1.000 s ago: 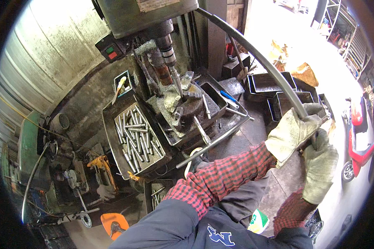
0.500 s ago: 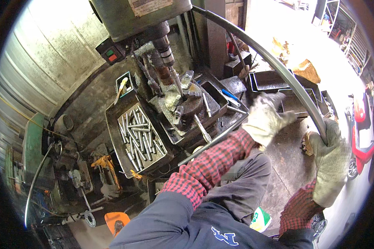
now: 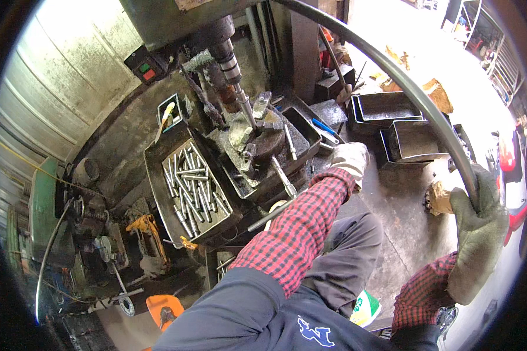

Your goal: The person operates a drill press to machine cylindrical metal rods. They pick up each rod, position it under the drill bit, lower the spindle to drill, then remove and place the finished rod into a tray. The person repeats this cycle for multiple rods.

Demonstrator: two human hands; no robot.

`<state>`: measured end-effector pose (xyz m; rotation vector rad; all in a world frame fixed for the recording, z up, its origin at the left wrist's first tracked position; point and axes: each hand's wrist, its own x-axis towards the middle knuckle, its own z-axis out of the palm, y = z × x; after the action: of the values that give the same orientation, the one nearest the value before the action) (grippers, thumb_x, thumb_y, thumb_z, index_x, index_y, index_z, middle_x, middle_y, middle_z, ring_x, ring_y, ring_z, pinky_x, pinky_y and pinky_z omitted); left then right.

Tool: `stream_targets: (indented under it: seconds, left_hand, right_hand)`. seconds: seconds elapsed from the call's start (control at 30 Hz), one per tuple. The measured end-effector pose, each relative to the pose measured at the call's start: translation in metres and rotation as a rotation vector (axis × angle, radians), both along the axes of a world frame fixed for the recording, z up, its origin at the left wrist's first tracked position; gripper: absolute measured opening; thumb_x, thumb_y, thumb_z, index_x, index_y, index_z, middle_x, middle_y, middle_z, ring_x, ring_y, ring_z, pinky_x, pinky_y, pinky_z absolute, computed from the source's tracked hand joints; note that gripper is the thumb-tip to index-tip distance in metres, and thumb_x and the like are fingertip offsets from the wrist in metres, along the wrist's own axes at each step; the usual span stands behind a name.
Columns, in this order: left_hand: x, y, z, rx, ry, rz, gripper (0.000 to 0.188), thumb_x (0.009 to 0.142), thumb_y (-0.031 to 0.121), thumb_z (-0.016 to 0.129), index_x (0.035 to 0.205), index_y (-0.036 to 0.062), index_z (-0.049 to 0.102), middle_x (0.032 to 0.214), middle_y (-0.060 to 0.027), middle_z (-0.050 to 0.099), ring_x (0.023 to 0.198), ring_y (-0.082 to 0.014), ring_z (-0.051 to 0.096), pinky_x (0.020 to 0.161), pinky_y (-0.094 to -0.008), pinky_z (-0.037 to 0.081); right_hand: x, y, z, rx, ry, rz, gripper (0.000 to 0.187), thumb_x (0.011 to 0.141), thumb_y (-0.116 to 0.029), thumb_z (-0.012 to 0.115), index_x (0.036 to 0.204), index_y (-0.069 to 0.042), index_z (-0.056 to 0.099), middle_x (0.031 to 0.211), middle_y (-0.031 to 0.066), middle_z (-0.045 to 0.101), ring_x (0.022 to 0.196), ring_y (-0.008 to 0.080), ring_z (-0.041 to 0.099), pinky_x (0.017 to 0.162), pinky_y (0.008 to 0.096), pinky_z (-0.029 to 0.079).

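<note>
My right hand, in a pale work glove, is wrapped round the lower end of a long dark feed lever. The lever reaches up to the drill press. My left hand, also gloved, is closed near the right side of the work table, by the far end of a dark bar; my sleeve hides part of that bar. What its fingers hold cannot be made out. The drill chuck and its bit point down at a round metal fixture. A metal rod lies beside the fixture.
Left of the fixture, a metal tray holds several short steel rods. A small box with a brush stands behind it. Dark metal bins sit at the right. A switch box is on the left, and another green machine farther left.
My left hand, spread and blurred before, has drawn back leftward and closed. My right hand, still on the lever, has shifted slightly right and down. The whole view has shifted slightly.
</note>
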<state>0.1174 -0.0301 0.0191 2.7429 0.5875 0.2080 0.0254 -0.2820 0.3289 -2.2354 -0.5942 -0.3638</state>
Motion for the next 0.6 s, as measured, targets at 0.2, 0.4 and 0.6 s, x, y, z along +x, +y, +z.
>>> stream_targets:
  seconds: [0.2,0.4,0.6]
  left_hand:
    - [-0.002,-0.001,0.009,0.053,0.04,-0.035,0.013,0.096,0.017,0.074,0.096,0.0143,0.087,0.096,-0.0107,0.085,0.091,-0.0297,0.085,0.072,-0.0466,0.064]
    - [-0.009,0.0,0.013,0.107,0.048,-0.078,0.014,0.095,0.022,0.076,0.1,0.0172,0.088,0.095,-0.011,0.085,0.095,-0.0306,0.084,0.079,-0.0457,0.067]
    - [-0.01,-0.005,0.036,0.227,0.271,-0.154,0.019,0.095,0.024,0.078,0.11,0.0204,0.088,0.105,-0.0046,0.085,0.101,-0.0237,0.083,0.075,-0.0438,0.067]
  right_hand:
    - [0.005,-0.013,-0.013,0.196,-0.038,0.073,0.036,0.096,-0.008,0.085,0.131,-0.002,0.076,0.122,0.0095,0.079,0.111,0.0175,0.071,0.102,0.0322,0.056]
    - [0.006,-0.029,-0.007,0.153,-0.301,0.027,0.04,0.1,-0.022,0.087,0.132,-0.001,0.077,0.13,0.0158,0.079,0.12,0.0281,0.075,0.108,0.0397,0.057]
    - [0.002,-0.025,0.006,0.232,-0.224,0.068,0.038,0.096,-0.02,0.091,0.125,0.001,0.079,0.12,0.013,0.081,0.113,0.0214,0.075,0.099,0.0343,0.06]
